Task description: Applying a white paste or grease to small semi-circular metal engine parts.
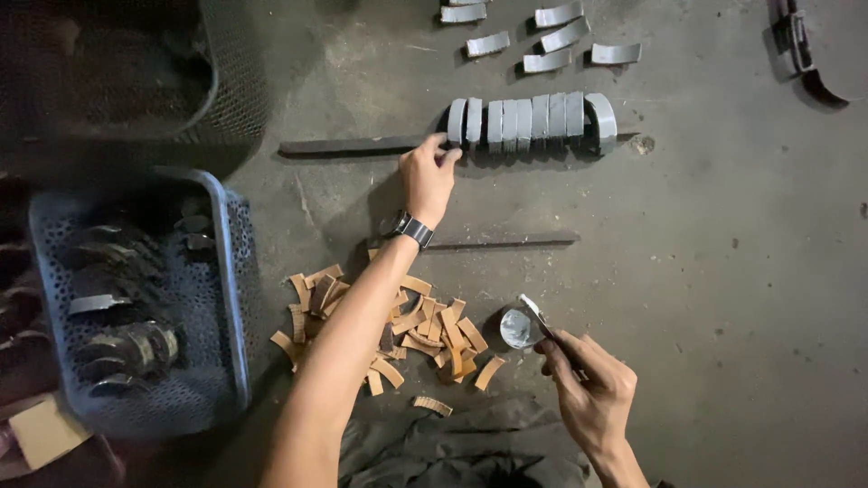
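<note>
Curved grey metal pieces: a row standing on edge, packed side by side along a flat dark metal bar, toward the far edge of the grey floor. Left hand: arm stretched forward, wristwatch on the wrist, fingertips touching the near-left end of the row; grip loosely curled, whether it has hold of the end piece cannot be told. Right hand: near the near edge of the floor, grip closed by finger and thumb on a thin flat blade-like tool, tip resting beside a small shiny round metal piece. Tan curved strips: loose heap on the floor, between the two arms. Second dark bar: lying flat, between heap and row. Loose grey curved pieces: scattered singly beyond the row, at the far edge. Blue perforated basket: left side, holding dark curved metal parts. Dark mesh bin: far left corner.
</note>
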